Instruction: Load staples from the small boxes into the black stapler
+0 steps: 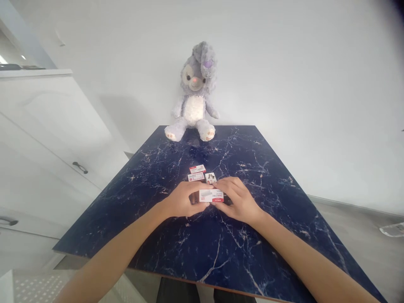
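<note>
A small white box with red print [211,195] is held between both my hands over the middle of the dark blue marbled table [252,168]. My left hand [183,199] grips its left end with curled fingers. My right hand [237,200] wraps its right end and top. Just beyond lie three more small boxes: a white-and-red one [197,169], another [196,177] next to it, and a small one with a dark picture [211,178].
A grey and white plush rabbit [195,94] sits at the table's far edge against the white wall. White cabinets with dark handles [80,167] stand to the left. The table's near edge [202,287] is close to my body.
</note>
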The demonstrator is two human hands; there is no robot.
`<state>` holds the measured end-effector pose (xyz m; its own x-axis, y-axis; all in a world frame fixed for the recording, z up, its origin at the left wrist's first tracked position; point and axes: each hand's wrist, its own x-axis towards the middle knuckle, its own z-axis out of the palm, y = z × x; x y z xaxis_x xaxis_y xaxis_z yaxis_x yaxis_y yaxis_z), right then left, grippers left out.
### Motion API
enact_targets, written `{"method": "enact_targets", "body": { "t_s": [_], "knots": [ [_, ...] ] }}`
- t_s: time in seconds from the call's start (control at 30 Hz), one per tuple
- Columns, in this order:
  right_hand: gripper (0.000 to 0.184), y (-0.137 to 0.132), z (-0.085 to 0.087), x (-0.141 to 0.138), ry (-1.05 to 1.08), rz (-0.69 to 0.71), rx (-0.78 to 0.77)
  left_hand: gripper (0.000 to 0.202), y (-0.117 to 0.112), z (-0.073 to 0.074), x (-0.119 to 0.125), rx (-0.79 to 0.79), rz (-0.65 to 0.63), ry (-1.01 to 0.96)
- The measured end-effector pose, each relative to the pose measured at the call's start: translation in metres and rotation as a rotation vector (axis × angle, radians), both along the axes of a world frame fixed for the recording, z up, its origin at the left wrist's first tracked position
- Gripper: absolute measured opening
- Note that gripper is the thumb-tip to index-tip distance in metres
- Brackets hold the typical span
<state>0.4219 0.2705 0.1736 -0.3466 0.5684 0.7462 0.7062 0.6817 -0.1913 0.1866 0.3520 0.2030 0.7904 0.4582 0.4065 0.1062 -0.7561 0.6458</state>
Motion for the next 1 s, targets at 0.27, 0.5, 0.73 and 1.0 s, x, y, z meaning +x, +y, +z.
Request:
{"method": "enact_targets", "body": {
  "t_s": [0.27,0.5,0.73,1.0],
  "knots": [
    [0.05,0.003,-0.003,0.002,0.03,0.015,-0.032,0.053,0.025,-0.004,-0.008,-0.854,-0.307,0.055],
    [0.053,0.003,-0.006,0.001,0.063,0.02,-0.029,0.042,0.022,-0.007,-0.005,-0.821,-0.204,0.013],
    [0.058,0.002,-0.006,0.0,0.048,0.015,-0.03,0.025,0.029,-0.019,-0.002,-0.741,0.013,-0.058],
    [0.036,0.001,-0.002,0.003,0.036,-0.071,0.002,0.023,0.038,-0.016,-0.005,-0.893,0.134,-0.35]
  ]
}}
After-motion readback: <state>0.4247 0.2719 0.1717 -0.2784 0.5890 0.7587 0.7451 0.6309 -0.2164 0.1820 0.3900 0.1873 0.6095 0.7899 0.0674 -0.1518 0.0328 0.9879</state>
